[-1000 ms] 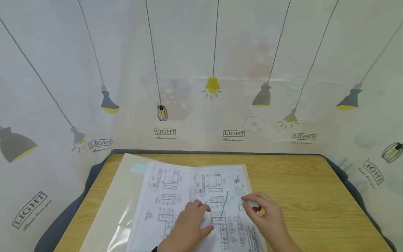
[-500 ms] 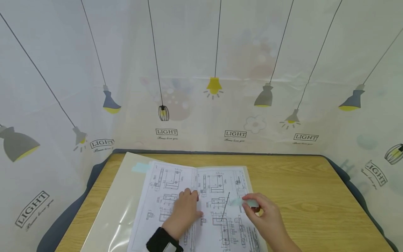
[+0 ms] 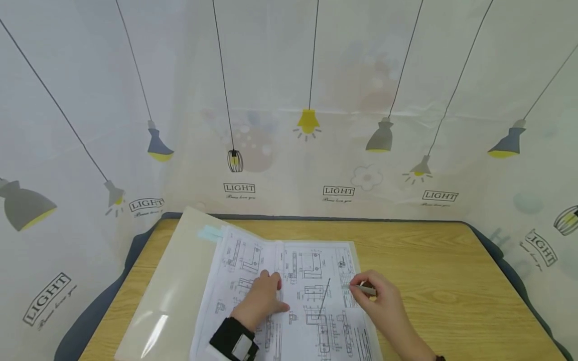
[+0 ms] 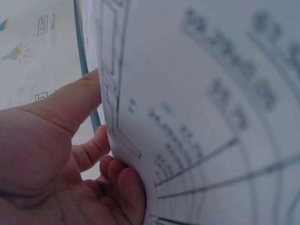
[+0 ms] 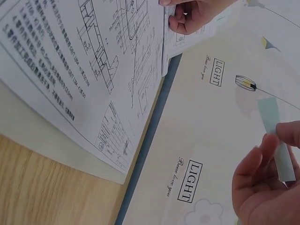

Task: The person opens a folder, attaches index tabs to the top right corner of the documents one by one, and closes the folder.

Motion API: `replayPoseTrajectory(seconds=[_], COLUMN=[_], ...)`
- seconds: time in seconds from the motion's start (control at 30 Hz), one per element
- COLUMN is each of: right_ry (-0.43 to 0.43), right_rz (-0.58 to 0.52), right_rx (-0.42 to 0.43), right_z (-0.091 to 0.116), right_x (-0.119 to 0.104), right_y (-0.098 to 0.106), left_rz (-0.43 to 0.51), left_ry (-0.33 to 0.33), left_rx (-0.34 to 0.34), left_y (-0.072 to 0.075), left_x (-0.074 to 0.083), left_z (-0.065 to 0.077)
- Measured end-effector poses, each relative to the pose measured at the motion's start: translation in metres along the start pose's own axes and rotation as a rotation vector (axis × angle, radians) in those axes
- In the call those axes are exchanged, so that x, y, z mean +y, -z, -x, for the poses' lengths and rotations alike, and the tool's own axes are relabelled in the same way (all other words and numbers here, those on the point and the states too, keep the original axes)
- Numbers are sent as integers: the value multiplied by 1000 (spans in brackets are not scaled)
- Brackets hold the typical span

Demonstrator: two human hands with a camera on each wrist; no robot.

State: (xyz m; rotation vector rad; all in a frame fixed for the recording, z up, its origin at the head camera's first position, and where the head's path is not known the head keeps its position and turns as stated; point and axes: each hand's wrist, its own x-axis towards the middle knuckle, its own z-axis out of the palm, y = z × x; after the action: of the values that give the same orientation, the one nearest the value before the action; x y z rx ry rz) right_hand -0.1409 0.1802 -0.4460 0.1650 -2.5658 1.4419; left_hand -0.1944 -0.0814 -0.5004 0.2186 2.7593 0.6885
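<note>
A booklet of technical drawings lies open on the table, its right page flat and its left page slightly raised at the top. My left hand rests on the left page near the fold, fingers bent and thumb out; in the left wrist view its fingertips touch the paper. Between thumb and fingers, my right hand pinches a pale blue sticky note strip, held just above the right page's outer edge. Another pale blue sticky note juts out past the left page's top corner.
Beneath the pages spreads a glossy cream folder cover, tilted to the left. The wooden table extends to the right. A curtain-like sheet printed with lamps surrounds the table. A dark watch sits on the left wrist.
My left hand has shifted left from the fold onto the left page. The cover's and left page's top corners have risen slightly. My right hand's strip has turned nearly edge-on.
</note>
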Motion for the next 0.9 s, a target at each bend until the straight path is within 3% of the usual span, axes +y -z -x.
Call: replayPoseTrajectory(seconds=[0.17,0.4,0.57,0.9], right_ry=[-120,-205,-319,-493], right_rz=[-29,-32,-45,-104], right_rx=[-51,-91,-117,-140], right_z=[-23,-66,-95,-124], right_x=[13,42,59,80], right_y=[1,-1,-2,-13], left_rz=[8,24,22,51], left_ry=[21,32,44,63], left_rx=[-12,-21,-28,-41], left_y=[-1,-2,-4,-4], left_x=[-3,-3,-4,-5], left_z=[-2,-4,-6,-7])
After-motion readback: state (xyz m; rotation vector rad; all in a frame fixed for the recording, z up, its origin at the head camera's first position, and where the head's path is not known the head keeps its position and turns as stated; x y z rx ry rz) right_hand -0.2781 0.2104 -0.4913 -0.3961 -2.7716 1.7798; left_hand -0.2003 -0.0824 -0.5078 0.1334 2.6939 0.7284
